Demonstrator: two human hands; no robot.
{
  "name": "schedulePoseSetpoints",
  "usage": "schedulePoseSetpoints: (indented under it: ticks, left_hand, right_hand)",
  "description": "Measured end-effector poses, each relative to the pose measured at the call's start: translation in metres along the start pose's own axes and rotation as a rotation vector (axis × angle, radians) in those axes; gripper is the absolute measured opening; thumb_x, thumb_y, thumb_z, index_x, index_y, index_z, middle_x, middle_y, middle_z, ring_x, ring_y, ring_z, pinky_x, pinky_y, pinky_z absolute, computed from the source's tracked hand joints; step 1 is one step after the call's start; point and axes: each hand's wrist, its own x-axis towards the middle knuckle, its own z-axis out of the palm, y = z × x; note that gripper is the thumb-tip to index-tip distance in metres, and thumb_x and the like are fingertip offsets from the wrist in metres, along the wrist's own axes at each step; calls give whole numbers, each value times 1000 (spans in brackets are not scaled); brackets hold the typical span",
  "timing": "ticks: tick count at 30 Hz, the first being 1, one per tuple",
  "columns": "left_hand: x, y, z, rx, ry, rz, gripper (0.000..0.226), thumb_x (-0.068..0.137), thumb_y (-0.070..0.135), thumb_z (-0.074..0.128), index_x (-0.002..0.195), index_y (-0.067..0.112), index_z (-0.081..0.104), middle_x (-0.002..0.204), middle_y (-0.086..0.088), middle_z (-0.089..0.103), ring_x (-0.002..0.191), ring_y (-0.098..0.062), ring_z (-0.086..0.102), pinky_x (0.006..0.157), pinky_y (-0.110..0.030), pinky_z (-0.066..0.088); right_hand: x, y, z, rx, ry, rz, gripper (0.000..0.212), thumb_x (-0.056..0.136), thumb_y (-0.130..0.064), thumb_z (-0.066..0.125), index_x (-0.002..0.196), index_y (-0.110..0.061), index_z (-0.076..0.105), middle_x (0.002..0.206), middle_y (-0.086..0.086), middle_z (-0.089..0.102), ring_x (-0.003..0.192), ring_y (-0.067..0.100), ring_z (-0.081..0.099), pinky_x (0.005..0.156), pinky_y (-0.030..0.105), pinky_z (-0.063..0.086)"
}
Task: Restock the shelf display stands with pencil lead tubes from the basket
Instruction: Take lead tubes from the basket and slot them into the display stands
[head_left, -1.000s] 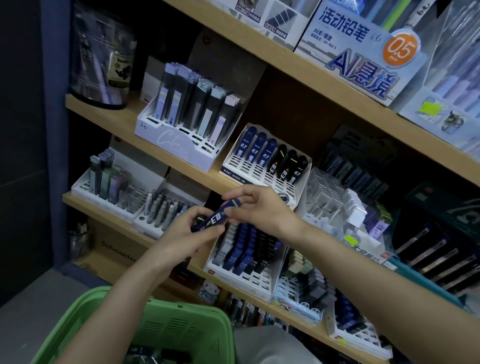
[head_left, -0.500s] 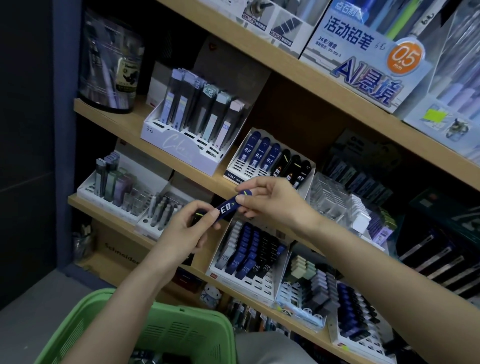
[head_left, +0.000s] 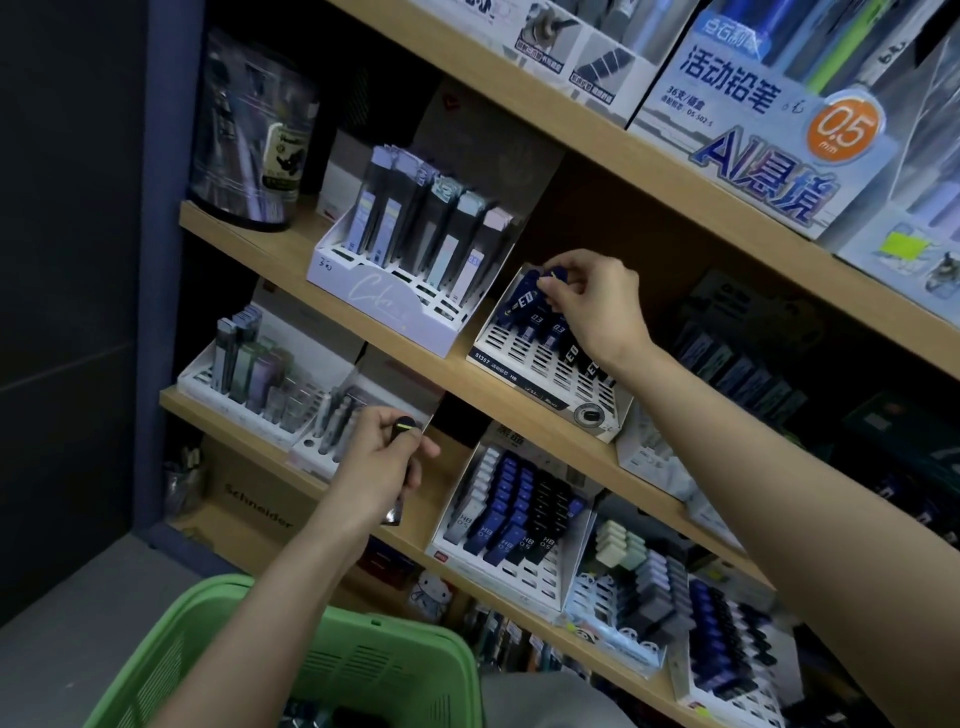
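green basket (head_left: 374, 670) sits low and nearest, under both forearms, so stock is in easy reach. left hand (head_left: 374, 462) is raised partway, fingers curled round a black tube (head_left: 404, 423) with a yellow stripe, cap up; probably the next piece, held ready. right arm is stretched up and forward, wrist bent down. right hand (head_left: 592, 301) pinches the cap end of a blue tube (head_left: 524, 296), its lower end among the back row of the white slotted stand (head_left: 545, 384) on the middle shelf (head_left: 244, 234). judged: being seated, not yet released.

Below, left, the basket (head_left: 223, 597) — stand (head_left: 530, 358) on shelf (head_left: 280, 244) (right hand (head_left: 592, 301) at it)
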Motion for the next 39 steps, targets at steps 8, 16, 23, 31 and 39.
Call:
schedulePoseSetpoints:
  ticks: [8,16,23,31,39]
  left_hand:
    - [1,-2,0,42,-29,25,14,99,4,41,94,17,44,79,-1,64,43,-3,46,46,-22,38]
    - [2,-3,0,59,-46,19,12,99,7,42,95,18,44,80,0,65,46,-4,47,47,-21,39]
    - [3,-5,-2,65,-65,34,12,99,7,43,93,18,44,80,-1,64,46,-5,48,46,-22,41]
    - [-3,-1,-3,100,-125,102,11,96,12,49,102,20,54,86,-1,69,46,-9,52,41,-20,40]
    - [-3,2,0,-14,-112,8,12,98,6,40,90,11,47,76,-3,65,46,-11,45,44,-27,33]
  right_hand:
    - [9,6,5,-36,-134,10,18,92,-14,58,109,-10,63,98,9,64,84,15,63,82,31,55]
    - [22,1,7,-119,-287,-4,21,92,-14,58,113,-11,62,109,9,62,88,17,64,82,32,56]
    - [20,3,16,-154,-297,-11,23,92,-12,60,115,-8,64,101,14,66,85,23,66,82,37,55]
    - [9,5,25,-175,-214,9,31,94,-12,57,124,-10,58,120,17,59,99,29,60,90,41,51]
    - [-22,-21,20,-140,-11,-112,28,94,-17,55,121,-13,56,121,4,53,92,7,55,78,14,48]
